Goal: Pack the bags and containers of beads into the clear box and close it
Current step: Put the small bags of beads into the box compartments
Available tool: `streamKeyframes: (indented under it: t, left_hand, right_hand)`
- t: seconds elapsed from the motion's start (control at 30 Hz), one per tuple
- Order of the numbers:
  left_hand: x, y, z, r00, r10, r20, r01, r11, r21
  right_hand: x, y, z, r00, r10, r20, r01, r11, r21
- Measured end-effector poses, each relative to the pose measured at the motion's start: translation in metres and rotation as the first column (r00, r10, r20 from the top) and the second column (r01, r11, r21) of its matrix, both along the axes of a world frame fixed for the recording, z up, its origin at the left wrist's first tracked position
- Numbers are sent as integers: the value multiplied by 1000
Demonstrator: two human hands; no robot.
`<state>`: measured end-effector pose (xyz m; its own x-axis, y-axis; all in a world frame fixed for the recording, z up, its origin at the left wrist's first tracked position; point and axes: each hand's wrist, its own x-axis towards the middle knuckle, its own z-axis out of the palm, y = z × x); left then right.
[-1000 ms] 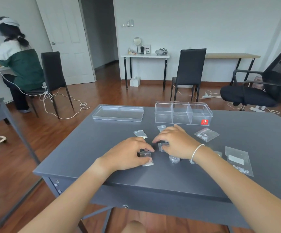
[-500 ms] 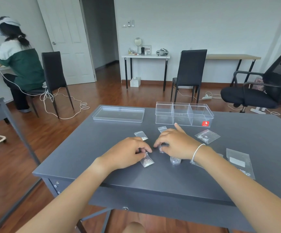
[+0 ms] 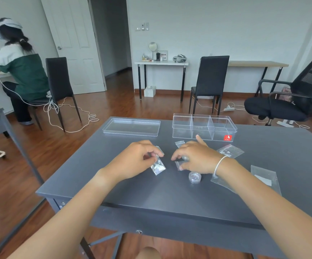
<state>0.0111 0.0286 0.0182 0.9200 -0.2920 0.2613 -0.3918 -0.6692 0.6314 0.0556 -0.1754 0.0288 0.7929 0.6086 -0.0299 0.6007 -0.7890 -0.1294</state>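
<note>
On the desk [image 3: 170,193]: left hand [image 3: 132,161] fingers pinch a small bead bag [image 3: 158,166]. Right hand [image 3: 198,158] fingers curled over another small bag [image 3: 178,165], round container [image 3: 194,177] just beside. Clear box [image 3: 203,128] open behind, lid [image 3: 131,126] left of it.

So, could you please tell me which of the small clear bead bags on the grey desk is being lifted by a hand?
The small clear bag of silvery beads pinched by the left hand; its top edge is raised, while the other bags lie flat.

Bright, even, soft daylight with faint shadows; wide-angle bending at the edges, slight blur on distant furniture.
</note>
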Motion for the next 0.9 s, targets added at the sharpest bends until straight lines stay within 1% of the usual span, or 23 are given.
streamKeyframes:
  t: [0.27,0.43,0.67,0.8,0.9]
  left_hand:
    - [1,4,10,999,-8,39,9,999,-31]
    - [4,4,15,999,-3,46,5,999,-43]
    - [10,5,21,1000,17,22,-16,999,-45]
    - [19,2,25,999,30,26,-29,998,-50]
    - [32,-2,29,1000,23,18,-22,998,-66]
  right_hand:
    - [0,1,0,999,12,-31,-12,1000,5]
    - [1,2,-1,1000,29,10,-29,998,57]
    - [1,-1,4,996,14,91,-40,957,286]
    - [2,-8,13,999,-10,38,-9,888,461]
    - [5,-17,20,999,-33,-15,36,813,582]
